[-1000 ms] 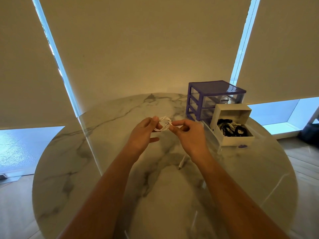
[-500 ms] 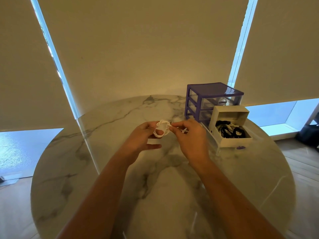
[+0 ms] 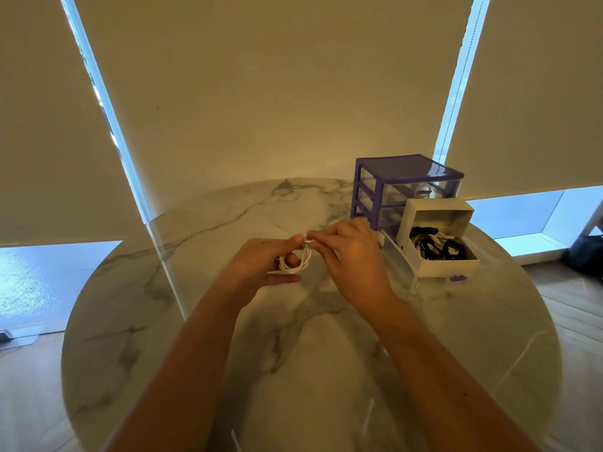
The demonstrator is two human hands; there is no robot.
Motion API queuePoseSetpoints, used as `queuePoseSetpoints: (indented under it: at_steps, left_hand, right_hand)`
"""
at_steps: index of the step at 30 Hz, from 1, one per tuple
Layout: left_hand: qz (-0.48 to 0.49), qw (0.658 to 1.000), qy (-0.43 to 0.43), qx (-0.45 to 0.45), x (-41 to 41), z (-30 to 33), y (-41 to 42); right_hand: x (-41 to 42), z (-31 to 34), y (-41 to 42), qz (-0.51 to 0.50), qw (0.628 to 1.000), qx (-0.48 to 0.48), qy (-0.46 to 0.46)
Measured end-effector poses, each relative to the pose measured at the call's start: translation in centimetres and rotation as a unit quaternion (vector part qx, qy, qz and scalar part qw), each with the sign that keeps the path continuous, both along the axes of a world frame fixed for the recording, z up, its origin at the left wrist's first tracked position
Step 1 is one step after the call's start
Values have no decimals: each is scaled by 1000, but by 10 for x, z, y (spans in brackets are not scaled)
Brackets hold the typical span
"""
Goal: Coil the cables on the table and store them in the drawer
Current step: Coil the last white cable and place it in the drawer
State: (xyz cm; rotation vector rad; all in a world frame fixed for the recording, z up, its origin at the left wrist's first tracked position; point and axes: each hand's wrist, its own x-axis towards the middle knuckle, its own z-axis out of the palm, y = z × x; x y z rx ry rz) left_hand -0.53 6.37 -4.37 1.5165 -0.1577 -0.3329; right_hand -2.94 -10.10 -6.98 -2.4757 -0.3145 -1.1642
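Observation:
A small white cable coil (image 3: 298, 262) hangs between my hands above the round marble table (image 3: 130, 308). My left hand (image 3: 261, 261) grips the coil, fingers curled through its loops. My right hand (image 3: 350, 252) pinches the cable's end at the top of the coil, right beside my left fingertips. To the right stands a purple drawer unit (image 3: 404, 187) with clear drawers. In front of it sits a pulled-out white drawer (image 3: 443, 262) holding several coiled black and white cables (image 3: 437, 247).
Beige roller blinds cover the windows behind the table, with bright strips between them. Wooden floor shows around the table's edge. A dark bag (image 3: 584, 256) lies on the floor at the far right.
The loose cable end that hung down over the table has been drawn up into the coil. Both hands have closed together, and the coil now hangs more edge-on from my left hand.

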Motion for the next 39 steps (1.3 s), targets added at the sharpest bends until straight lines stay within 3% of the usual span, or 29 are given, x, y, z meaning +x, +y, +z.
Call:
queuePoseSetpoints:
  at_steps: [7,12,17,20,23,24,27,28,30,34,39]
  left_hand:
    - [0,997,33,-69,4,1,3]
    - [-39,997,31,-58,6,1,4]
    - [-46,998,7,-45,6,0,4]
    - [-20,998,0,-52,7,-2,4]
    - [-21,999,4,-49,7,-3,3]
    - [-25,999,6,-48,6,-3,3]
    - [-29,999,3,-42,5,-3,1]
    - [-30,999,1,-38,4,-2,0]
    - [-32,999,0,-32,2,-1,-3]
    - [-49,998,5,-31,-2,-2,-10]
    - [-67,997,13,-45,-7,-3,-19]
  right_hand:
    - [2,-1,-10,-55,998,-30,15]
    - [-4,3,-19,-101,981,33,161]
    - [-5,5,-16,-75,927,193,313]
    - [-8,9,-13,-5,858,354,373]
    - [-9,12,-12,70,802,505,310]
    - [-9,13,-13,66,805,517,283]
    - [-11,14,-13,8,860,454,231]
    - [-11,14,-14,10,857,464,222]
    - [-13,15,-15,43,822,524,217]
    - [-12,17,-11,154,692,675,205]
    - [-6,8,-9,128,661,713,196]
